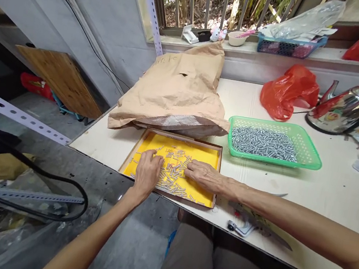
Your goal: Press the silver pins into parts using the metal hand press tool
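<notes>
A shallow wooden tray with a yellow floor [212, 156] lies at the table's near edge, strewn with several small silver metal pieces [173, 172]. My left hand [147, 173] rests on the pieces at the tray's left, fingers curled down onto them. My right hand [202, 175] lies flat on the pieces at the right, fingers stretched toward the left hand. Whether either hand grips a piece is hidden.
A green mesh basket [308, 163] of the same metal pieces sits right of the tray. A large brown paper bag [176, 90] lies behind it. Scissors [254, 225] lie near the table edge. A red plastic bag [287, 95] and a kettle [345, 109] stand at the back right.
</notes>
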Demonstrator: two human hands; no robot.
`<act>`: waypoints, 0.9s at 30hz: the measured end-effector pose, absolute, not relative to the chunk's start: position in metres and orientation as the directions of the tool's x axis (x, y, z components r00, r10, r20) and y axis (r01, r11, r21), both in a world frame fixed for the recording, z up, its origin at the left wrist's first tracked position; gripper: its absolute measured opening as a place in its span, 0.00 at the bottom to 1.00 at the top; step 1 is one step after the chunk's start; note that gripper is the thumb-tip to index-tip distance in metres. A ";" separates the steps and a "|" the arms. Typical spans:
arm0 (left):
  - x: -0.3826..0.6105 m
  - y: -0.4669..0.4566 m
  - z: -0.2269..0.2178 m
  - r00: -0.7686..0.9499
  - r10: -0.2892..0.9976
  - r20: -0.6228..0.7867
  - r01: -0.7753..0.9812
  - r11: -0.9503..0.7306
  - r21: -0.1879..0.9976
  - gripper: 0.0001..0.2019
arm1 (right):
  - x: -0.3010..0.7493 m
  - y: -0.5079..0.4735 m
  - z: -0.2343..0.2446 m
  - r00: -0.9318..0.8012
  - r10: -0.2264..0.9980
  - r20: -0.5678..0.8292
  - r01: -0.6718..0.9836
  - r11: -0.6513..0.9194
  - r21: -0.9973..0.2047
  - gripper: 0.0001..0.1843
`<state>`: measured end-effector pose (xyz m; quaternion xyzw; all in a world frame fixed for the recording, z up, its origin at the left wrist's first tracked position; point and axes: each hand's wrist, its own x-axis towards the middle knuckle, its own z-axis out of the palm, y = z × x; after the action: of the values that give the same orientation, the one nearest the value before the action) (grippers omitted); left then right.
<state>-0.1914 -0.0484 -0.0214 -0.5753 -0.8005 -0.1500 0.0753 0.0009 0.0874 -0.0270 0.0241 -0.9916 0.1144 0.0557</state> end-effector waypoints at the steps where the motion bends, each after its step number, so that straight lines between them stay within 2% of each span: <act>1: -0.187 -0.050 -0.017 -0.313 0.906 0.284 0.948 0.283 0.143 0.17 | 0.000 0.087 -0.028 -0.993 -0.016 0.114 -0.042 0.971 -0.236 0.13; 5: -0.177 -0.050 -0.011 -0.336 0.924 0.181 0.939 0.314 0.142 0.15 | 0.000 0.087 -0.033 -0.987 0.132 0.091 0.095 0.940 -0.328 0.11; 9: -0.180 -0.044 -0.010 -0.335 0.933 0.132 0.932 0.307 0.190 0.09 | 0.004 0.086 -0.033 -0.964 0.247 0.095 0.189 0.893 -0.408 0.10; 12: -0.182 -0.043 -0.008 -0.367 0.916 0.162 0.904 0.311 0.292 0.07 | -0.002 0.081 -0.028 -0.930 0.308 0.201 0.160 0.831 -0.533 0.10; 14: -0.179 -0.044 -0.004 -0.429 0.886 0.176 0.843 0.323 0.430 0.07 | -0.012 0.076 -0.023 -0.883 0.399 0.245 0.135 0.718 -0.683 0.12; 17: -0.172 -0.046 0.004 -0.512 0.853 0.105 0.665 0.315 0.677 0.08 | -0.032 0.068 -0.012 -0.813 0.553 0.182 0.119 0.464 -0.878 0.18; 20: -0.168 -0.047 0.012 -0.554 0.832 0.013 0.459 0.293 0.838 0.10 | -0.047 0.066 0.001 -0.807 0.576 0.127 0.094 0.338 -0.937 0.12; 23: -0.168 -0.045 0.017 -0.557 0.821 -0.128 0.202 0.283 0.938 0.13 | -0.052 0.069 0.008 -0.830 0.552 0.082 0.084 0.268 -0.960 0.08; 27: -0.168 -0.041 0.014 -0.536 0.801 -0.266 -0.067 0.274 0.959 0.19 | -0.054 0.069 0.005 -0.809 0.588 -0.004 0.107 0.140 -0.984 0.09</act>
<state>-0.1680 -0.0414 0.0139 -0.2661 -0.6899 -0.5403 -0.4015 -0.0542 0.0688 0.0045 -0.2381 -0.7288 0.6111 0.1968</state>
